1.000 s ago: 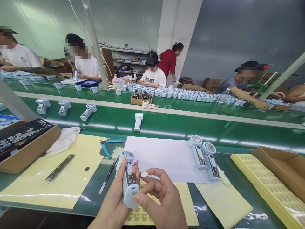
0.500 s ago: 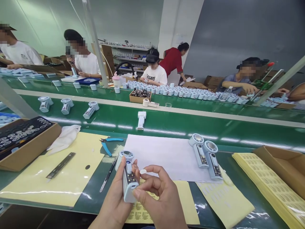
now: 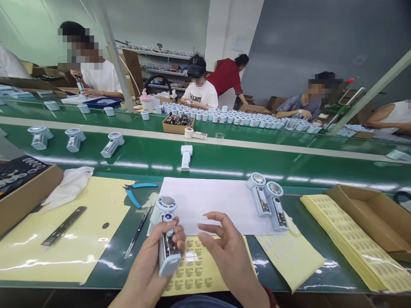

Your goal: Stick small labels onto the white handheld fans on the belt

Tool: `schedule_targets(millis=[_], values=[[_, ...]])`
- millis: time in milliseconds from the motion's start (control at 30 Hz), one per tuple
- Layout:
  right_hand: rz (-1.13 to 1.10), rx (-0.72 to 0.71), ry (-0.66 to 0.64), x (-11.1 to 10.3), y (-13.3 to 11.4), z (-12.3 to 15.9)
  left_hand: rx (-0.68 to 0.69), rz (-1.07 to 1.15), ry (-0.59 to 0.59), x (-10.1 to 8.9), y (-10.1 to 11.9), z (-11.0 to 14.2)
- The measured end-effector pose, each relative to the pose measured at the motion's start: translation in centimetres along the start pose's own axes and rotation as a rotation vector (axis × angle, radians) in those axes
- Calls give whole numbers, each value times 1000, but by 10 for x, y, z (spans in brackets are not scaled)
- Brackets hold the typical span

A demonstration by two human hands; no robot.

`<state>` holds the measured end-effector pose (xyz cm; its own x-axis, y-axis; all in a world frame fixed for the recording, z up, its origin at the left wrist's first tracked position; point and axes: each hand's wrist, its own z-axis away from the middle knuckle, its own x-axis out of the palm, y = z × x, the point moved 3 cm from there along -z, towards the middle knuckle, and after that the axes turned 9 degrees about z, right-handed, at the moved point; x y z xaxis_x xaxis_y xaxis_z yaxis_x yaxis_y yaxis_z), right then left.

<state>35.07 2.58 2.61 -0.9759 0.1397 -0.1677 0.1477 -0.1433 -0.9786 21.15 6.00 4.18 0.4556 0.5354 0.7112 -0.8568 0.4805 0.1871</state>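
Note:
My left hand (image 3: pixel 148 252) is wrapped round a light-blue handheld fan (image 3: pixel 169 257), its round head tilted away from me. The fan's small round display is lit with digits, and circuit parts show along its handle. To the right of it, my right hand (image 3: pixel 229 246) hovers with fingers apart and nothing plainly held. Below both hands lies a yellow sheet of printed labels (image 3: pixel 192 271). Two more handheld fans, one (image 3: pixel 260 197) beside the other (image 3: pixel 278 209), rest at the right end of a white sheet (image 3: pixel 212 194).
Blue-handled nippers (image 3: pixel 133 196), tweezers (image 3: pixel 138 233) and a dark flat strip (image 3: pixel 64 225) lie to the left. A stack of label sheets (image 3: pixel 349 244) and an open cardboard box (image 3: pixel 369 214) stand right. Several fans sit on the green belt (image 3: pixel 218 162); co-workers sit beyond.
My right hand has come away from the fan and spread its fingers. The fan's display now shows digits clearly. The camera view has shifted slightly right.

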Motion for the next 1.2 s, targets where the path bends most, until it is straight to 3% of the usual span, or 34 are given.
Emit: schedule_targets(millis=[133,233,333,467,567,667,733,900,1033,1200], values=[[269,-58,2,-22,25,9,156,-453,13,-23,1,-7],[334,-39,-62,-22,41,23,192,-615,-17,-33,-3,-10],[424,-121,-39,-18,50,37,218,-713,-46,-36,-4,-13],[644,-335,33,-14,56,44,224,-737,-42,-39,-3,-16],[494,-302,-14,-20,57,43,224,-747,-48,-38,-3,-15],[184,-147,-87,-28,48,42,203,-751,-58,-35,-4,-13],[89,-96,-112,-29,35,40,205,-737,-53,-31,-4,-11],[-44,-94,-149,-7,-6,25,180,-693,-127,-16,-2,-8],[-7,-110,-173,15,-25,9,158,-548,-81,-8,4,-10],[89,-115,-213,22,-32,-2,210,-504,-70,-1,12,-14]])
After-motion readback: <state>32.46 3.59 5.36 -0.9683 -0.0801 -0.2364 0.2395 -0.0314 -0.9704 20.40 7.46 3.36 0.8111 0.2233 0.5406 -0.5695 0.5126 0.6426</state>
